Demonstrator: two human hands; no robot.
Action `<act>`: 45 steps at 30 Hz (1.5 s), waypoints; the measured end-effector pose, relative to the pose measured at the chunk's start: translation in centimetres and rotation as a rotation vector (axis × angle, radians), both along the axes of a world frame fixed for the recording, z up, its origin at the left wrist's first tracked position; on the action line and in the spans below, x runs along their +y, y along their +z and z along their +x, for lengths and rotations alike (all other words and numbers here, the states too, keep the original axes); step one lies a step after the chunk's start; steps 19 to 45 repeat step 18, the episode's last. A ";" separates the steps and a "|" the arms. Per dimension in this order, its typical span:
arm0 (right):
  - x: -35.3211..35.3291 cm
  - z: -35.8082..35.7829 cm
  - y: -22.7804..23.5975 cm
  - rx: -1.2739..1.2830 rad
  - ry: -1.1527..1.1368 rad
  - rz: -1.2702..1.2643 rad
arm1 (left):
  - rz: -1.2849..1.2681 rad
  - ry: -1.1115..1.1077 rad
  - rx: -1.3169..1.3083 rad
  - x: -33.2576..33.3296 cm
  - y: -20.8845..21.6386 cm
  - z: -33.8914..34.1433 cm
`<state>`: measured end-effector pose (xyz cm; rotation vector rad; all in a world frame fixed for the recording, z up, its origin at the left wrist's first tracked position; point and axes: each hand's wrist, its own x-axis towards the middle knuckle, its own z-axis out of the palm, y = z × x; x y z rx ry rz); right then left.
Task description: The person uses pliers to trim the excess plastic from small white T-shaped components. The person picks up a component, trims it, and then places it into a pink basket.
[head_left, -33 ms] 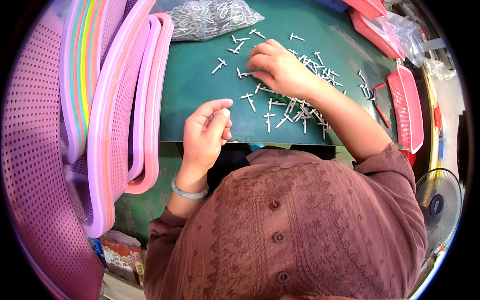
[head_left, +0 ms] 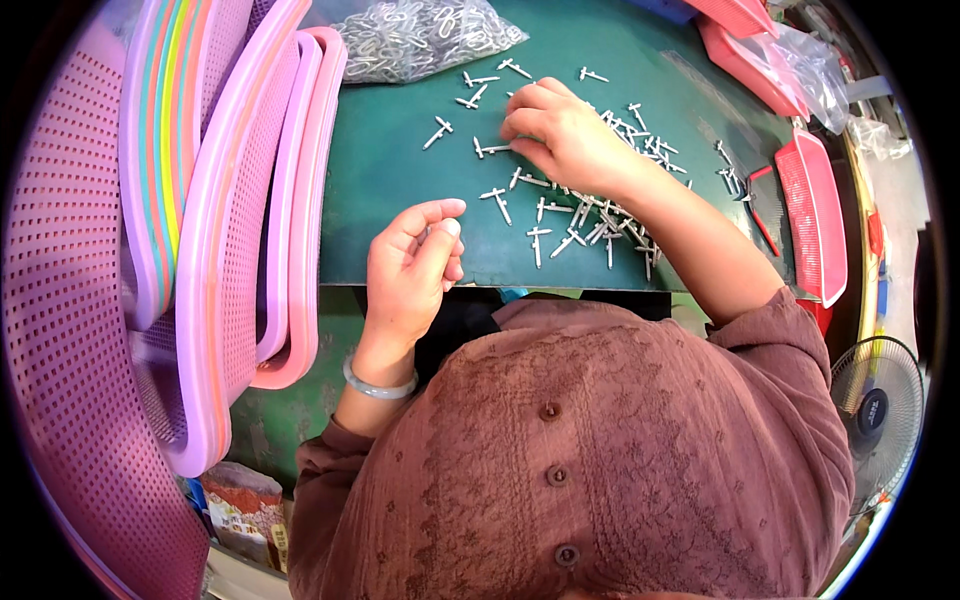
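Observation:
My left hand (head_left: pixel 410 255) hovers over the near edge of the green table (head_left: pixel 385 160), fingers curled and thumb folded against them; whatever is inside, if anything, is hidden. A pale bangle (head_left: pixel 378 385) circles that wrist. My right hand (head_left: pixel 565 135) reaches over a loose spread of small silvery T-shaped metal pieces (head_left: pixel 585 215). Its fingers are bent toward the thumb, and what they may pinch cannot be seen. One T-shaped piece (head_left: pixel 490 149) lies just left of the right thumb tip. Another piece (head_left: pixel 497 203) lies between my two hands.
A clear bag of metal links (head_left: pixel 430 40) sits at the far left of the table. Nested pink and purple perforated baskets (head_left: pixel 225 230) crowd the left side. Red-handled pliers (head_left: pixel 762 212) lie at right, beside a pink basket (head_left: pixel 815 215). A fan (head_left: pixel 875 410) stands at lower right.
My right hand has shifted very slightly to the right, away from the T-shaped piece by its thumb. My left hand stays in place.

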<state>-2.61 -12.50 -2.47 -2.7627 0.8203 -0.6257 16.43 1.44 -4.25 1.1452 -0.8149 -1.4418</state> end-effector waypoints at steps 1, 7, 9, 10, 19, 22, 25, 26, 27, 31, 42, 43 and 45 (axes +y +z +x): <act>-0.2 -0.3 0.1 0.011 -0.023 -0.006 | -0.013 -0.003 -0.002 0.0 0.0 0.0; 0.7 -0.1 -0.3 0.052 0.016 0.000 | 0.000 0.007 0.012 0.0 -0.1 0.1; 1.0 -0.3 0.3 0.113 0.048 0.018 | -0.009 0.003 0.002 0.0 -0.2 0.1; 0.9 -0.4 0.4 0.074 0.126 0.044 | -0.013 0.001 -0.003 0.0 -0.3 0.1; -1.1 4.6 -0.4 0.033 0.014 -0.046 | -0.011 0.002 0.024 0.0 -0.2 0.2; -1.1 4.6 -0.4 0.033 0.014 -0.046 | -0.011 0.002 0.024 0.0 -0.2 0.2; -1.1 4.6 -0.4 0.033 0.014 -0.046 | -0.011 0.002 0.024 0.0 -0.2 0.2; -1.1 4.6 -0.4 0.033 0.014 -0.046 | -0.011 0.002 0.024 0.0 -0.2 0.2; -1.1 4.6 -0.4 0.033 0.014 -0.046 | -0.011 0.002 0.024 0.0 -0.2 0.2; -1.1 4.6 -0.4 0.033 0.014 -0.046 | -0.011 0.002 0.024 0.0 -0.2 0.2; -1.1 4.6 -0.4 0.033 0.014 -0.046 | -0.011 0.002 0.024 0.0 -0.2 0.2; -1.1 4.6 -0.4 0.033 0.014 -0.046 | -0.011 0.002 0.024 0.0 -0.2 0.2; -1.1 4.6 -0.4 0.033 0.014 -0.046 | -0.011 0.002 0.024 0.0 -0.2 0.2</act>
